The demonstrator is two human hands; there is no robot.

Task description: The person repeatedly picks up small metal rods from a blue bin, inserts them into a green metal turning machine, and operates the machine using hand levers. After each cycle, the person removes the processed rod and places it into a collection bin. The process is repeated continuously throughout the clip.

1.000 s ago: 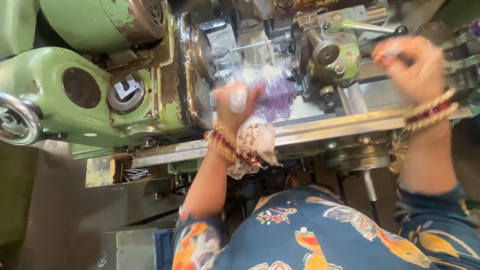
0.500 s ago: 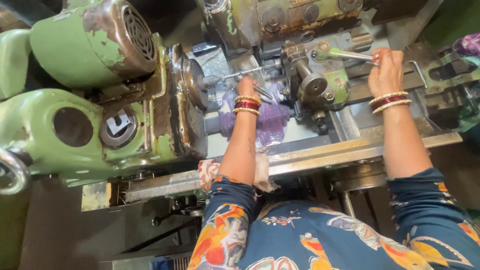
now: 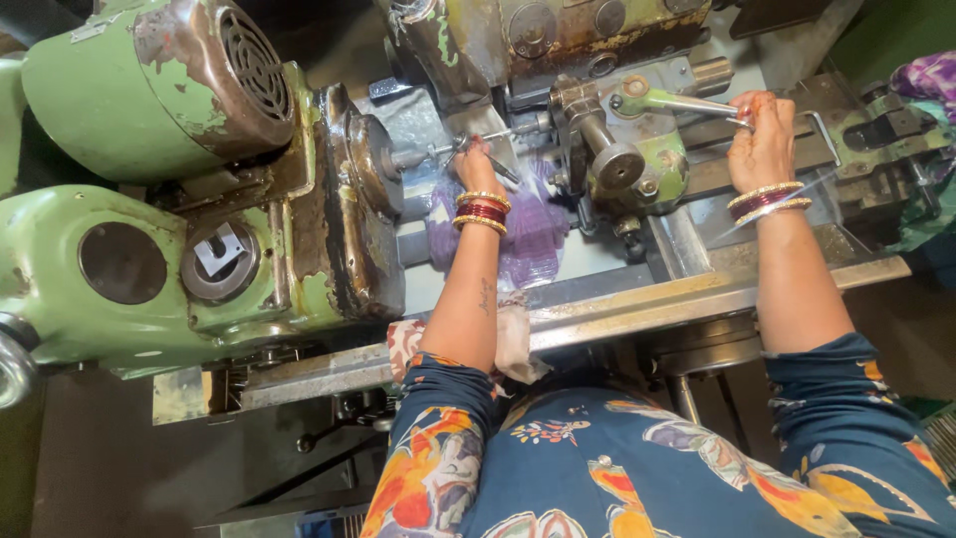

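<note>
Head view, looking down on a worn green lathe (image 3: 199, 249). Left hand (image 3: 476, 164) fingers pinch a thin metal rod (image 3: 448, 151) jutting from the chuck (image 3: 370, 164) at centre. Right hand (image 3: 762, 139) fingers are wrapped around a slim lever handle (image 3: 687, 103) at far right. Between the hands, a green tool post (image 3: 622, 149) crowds the space. Purple plastic bags (image 3: 528, 234) lie under the left wrist. Both arms reach straight forward, bangles at the wrists; a rag (image 3: 513, 344) hangs over the near rail (image 3: 637, 309).
</note>
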